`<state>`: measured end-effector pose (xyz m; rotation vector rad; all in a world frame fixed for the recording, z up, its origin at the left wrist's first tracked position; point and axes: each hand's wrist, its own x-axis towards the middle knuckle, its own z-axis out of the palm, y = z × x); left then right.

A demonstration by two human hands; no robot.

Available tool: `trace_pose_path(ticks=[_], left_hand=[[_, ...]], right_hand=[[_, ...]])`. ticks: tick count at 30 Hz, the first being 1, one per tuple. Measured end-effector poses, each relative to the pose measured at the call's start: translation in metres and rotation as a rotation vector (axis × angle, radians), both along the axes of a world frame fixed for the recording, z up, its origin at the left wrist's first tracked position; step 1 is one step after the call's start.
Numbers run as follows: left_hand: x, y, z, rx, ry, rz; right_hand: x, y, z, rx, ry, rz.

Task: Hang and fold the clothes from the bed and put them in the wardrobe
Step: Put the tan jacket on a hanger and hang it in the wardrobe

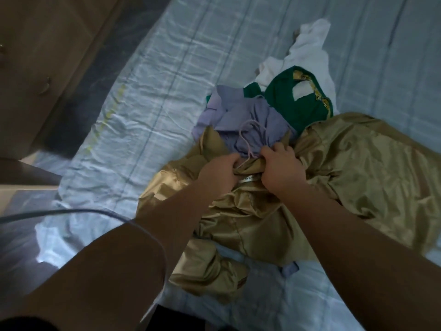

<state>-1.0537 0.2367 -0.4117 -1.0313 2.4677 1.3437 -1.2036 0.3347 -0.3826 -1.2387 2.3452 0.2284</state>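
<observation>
Brown wooden cabinet (35,56), far left: one unit, two small metal handles visible, blurred.

Grey cable (71,211): one, thin, arcing across the lower left and over the left forearm.

Bed (155,68): one, with a creased pale blue checked sheet. A line of yellow print (107,115) runs along its left edge, too blurred to read.

Left hand (219,173): fingers curled, gripping the bunched collar of the gold satin garment (358,163) at the foot of a thin pink loop (248,137). Whether the loop is a hanger hook or a cord cannot be told.

Neck label (248,179): one, white, with dark letters too smeared to read, lying between the two hands.

Right hand (279,168): fingers curled, clutching the same collar just beside the left hand.

Clothes on the bed, four counted:
- gold satin garment, largest, spread from centre to right edge, nearest the person;
- lilac garment (257,113), crumpled behind the hands, the pink loop lying over it;
- green garment (298,103), behind the lilac one, with a blank white neck patch (301,91) and gold trim;
- white garment (307,48), farthest back, partly under the green.
</observation>
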Motion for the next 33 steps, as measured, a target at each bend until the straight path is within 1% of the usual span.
trace_pose_path(ticks=[2,5,8,10,12,15,19,22,25,28,31,33], left_hand=[[0.008,0.003,0.021,-0.043,0.032,0.01],[0.02,0.011,0.052,-0.131,0.065,-0.005],[0.034,0.021,0.08,-0.219,0.096,-0.064],[0.041,0.024,0.101,-0.256,0.13,-0.1],[0.047,0.024,0.127,-0.296,0.172,-0.116],[0.052,0.022,0.174,-0.349,0.229,-0.126],[0.044,0.025,0.243,-0.32,0.252,-0.133],[0.027,0.032,0.296,-0.34,0.267,-0.167],[0.007,0.042,0.347,-0.5,0.324,-0.151],[-0.011,0.065,0.399,-0.711,0.419,-0.03],[-0.023,0.107,0.446,-0.791,0.527,0.093],[-0.029,0.141,0.47,-0.836,0.623,0.076]], right_hand=[[0.006,0.011,0.015,-0.061,0.015,-0.007],[0.013,0.029,0.042,-0.094,0.008,0.014],[0.022,0.042,0.078,-0.145,0.045,0.056],[0.027,0.05,0.104,-0.15,0.063,0.102],[0.03,0.058,0.132,-0.161,0.059,0.104],[0.035,0.07,0.178,-0.234,0.025,0.043],[0.039,0.085,0.24,-0.373,0.012,-0.058],[0.033,0.098,0.288,-0.443,0.001,-0.109],[0.02,0.112,0.341,-0.538,0.03,-0.119],[0.005,0.133,0.397,-0.673,0.055,-0.212],[-0.009,0.159,0.443,-0.822,0.025,-0.368],[-0.019,0.178,0.467,-0.936,-0.036,-0.46]])
